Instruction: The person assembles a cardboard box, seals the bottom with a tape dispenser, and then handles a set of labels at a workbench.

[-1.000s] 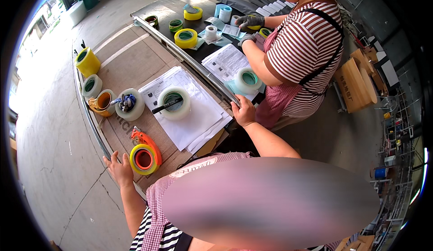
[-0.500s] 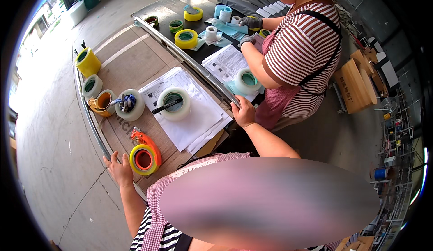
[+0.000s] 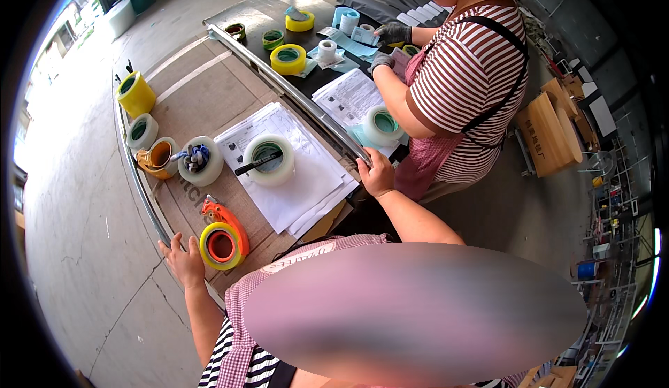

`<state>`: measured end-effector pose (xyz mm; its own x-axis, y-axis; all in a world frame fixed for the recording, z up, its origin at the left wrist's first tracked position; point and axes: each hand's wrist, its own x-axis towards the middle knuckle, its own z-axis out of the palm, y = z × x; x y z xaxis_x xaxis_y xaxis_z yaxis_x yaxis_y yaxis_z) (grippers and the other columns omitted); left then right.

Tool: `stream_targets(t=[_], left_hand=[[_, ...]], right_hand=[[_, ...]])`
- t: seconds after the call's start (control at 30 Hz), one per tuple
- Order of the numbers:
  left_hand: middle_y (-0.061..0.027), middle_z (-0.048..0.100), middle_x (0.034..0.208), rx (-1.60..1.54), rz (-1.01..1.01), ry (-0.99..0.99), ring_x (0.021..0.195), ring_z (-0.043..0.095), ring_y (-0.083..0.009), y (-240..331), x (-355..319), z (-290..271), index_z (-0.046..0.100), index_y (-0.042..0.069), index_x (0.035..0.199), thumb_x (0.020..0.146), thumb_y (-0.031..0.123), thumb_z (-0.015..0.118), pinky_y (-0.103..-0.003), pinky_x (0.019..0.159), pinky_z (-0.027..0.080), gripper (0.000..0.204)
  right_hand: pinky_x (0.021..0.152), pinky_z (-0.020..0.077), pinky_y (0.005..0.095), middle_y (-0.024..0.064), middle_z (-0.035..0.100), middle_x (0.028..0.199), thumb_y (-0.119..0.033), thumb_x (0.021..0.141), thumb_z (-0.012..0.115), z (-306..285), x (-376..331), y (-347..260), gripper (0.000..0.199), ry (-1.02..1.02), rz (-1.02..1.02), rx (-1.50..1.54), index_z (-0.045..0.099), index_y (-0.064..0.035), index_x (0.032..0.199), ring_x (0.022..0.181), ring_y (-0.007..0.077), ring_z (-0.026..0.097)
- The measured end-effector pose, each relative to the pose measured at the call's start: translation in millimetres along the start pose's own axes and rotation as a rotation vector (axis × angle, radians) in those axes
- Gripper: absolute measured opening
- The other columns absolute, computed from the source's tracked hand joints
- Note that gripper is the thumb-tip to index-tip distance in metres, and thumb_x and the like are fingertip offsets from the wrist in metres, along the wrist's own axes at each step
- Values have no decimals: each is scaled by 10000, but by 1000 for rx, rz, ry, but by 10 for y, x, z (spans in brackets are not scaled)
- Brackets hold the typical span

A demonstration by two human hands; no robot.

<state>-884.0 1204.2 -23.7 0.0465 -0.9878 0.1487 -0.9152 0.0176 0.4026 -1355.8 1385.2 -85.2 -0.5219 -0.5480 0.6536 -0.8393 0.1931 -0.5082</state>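
Note:
My left hand (image 3: 185,261) rests at the near left corner of the table, fingers spread over the metal edge rail and holding nothing. Just right of it lies an orange tape dispenser (image 3: 233,222) with a yellow-rimmed tape roll (image 3: 220,246). At the table's right side, my right hand (image 3: 377,175) has its fingers curled over the metal rail (image 3: 327,119). Between my hands, a stack of printed papers (image 3: 306,203) bears a clear tape roll (image 3: 282,170), with a black marker (image 3: 259,163) lying across its core.
Clear tape rolls (image 3: 143,132), a yellow tape roll (image 3: 136,96) and a brown tape roll (image 3: 162,156) line the left edge. Across the rail, a co-worker (image 3: 467,74) in grey gloves handles slips beside yellow tape rolls (image 3: 288,60) and label rolls (image 3: 327,51). Wooden boards (image 3: 550,133) stand at right.
The co-worker's far gloved hand has shifted slightly, and a light blue slip now shows beside its fingers. My two hands stay where they were.

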Motion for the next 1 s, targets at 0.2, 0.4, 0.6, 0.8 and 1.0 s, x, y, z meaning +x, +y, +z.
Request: stream_targets(t=[0.2, 0.4, 0.6, 0.8, 1.0], left_hand=[[-236, 255, 1549, -2, -22, -9, 1356, 370, -438, 43, -7, -16, 580, 135, 1271, 899, 346, 643, -489, 1091, 346, 432], [-232, 256, 1550, -6, -22, -4, 1358, 367, -436, 3, 15, -1, 580, 135, 1271, 898, 347, 645, -490, 1091, 346, 434], [-231, 254, 1550, -10, -13, -6, 1349, 378, -436, -2, 31, 7, 577, 132, 1269, 899, 346, 643, -489, 1088, 350, 433], [-234, 249, 1550, -6, -4, -4, 1342, 388, -436, -17, 14, 6, 575, 135, 1265, 900, 346, 641, -486, 1084, 354, 427], [-236, 264, 1544, 4, 2, 6, 1334, 402, -434, -11, 24, 18, 579, 136, 1261, 898, 343, 644, -482, 1082, 358, 422]], right_hand=[[769, 515, 445, 142, 674, 959, -193, 838, 681, 18, -3, 20, 298, 2, -6, -3, 603, -49, 1087, 867, 367, 638], [766, 514, 442, 142, 671, 961, -200, 843, 675, 22, 6, -28, 287, 3, 0, 6, 608, -54, 1080, 867, 366, 637], [768, 513, 445, 145, 671, 964, -201, 843, 676, 40, -9, 5, 291, -1, 11, 8, 607, -54, 1085, 870, 368, 637], [769, 516, 444, 146, 677, 941, -201, 841, 680, 26, -20, 4, 296, -3, 13, 9, 607, -53, 1086, 868, 369, 638], [768, 518, 441, 145, 680, 937, -203, 838, 684, 37, -9, -6, 298, 7, 16, 16, 609, -51, 1083, 864, 368, 639]])
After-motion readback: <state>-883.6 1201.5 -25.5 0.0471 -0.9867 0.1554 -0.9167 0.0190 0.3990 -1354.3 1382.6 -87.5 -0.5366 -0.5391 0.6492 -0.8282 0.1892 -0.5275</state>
